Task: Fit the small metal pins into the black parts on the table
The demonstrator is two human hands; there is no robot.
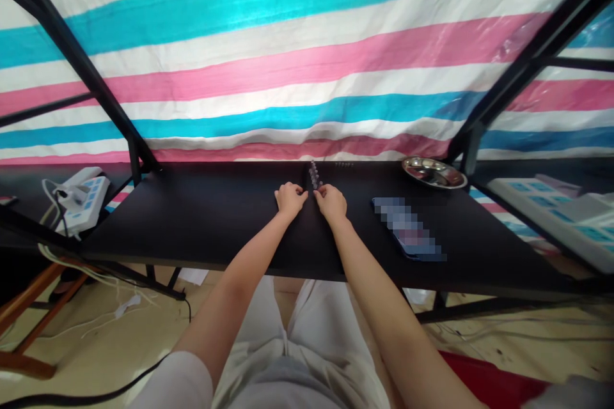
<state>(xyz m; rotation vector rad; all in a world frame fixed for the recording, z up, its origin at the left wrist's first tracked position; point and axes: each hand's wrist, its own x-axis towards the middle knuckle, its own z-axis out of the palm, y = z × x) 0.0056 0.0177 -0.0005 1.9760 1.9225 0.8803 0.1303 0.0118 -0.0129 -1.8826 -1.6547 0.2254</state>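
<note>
A short line of small, shiny, clear-purplish pieces (314,172) runs away from me near the back of the black table (206,204); they are too small to name surely. At its near end is my right hand (332,203), fingers curled and thumb and forefinger pinched. Whatever lies in that pinch is hidden. Just left of the line, my left hand (290,200) rests low over the table with its fingertips drawn together, and I cannot make out what they hold. A narrow gap separates the two hands. Several tiny pale pieces (344,164) lie along the back edge.
Right of my hands lies a blurred-out blue, phone-shaped object (407,230). A round shiny metal dish (434,172) stands at the back right. White power strips (86,204) sit on the left. Black frame posts (508,89) flank the table, with a striped sheet (297,70) behind.
</note>
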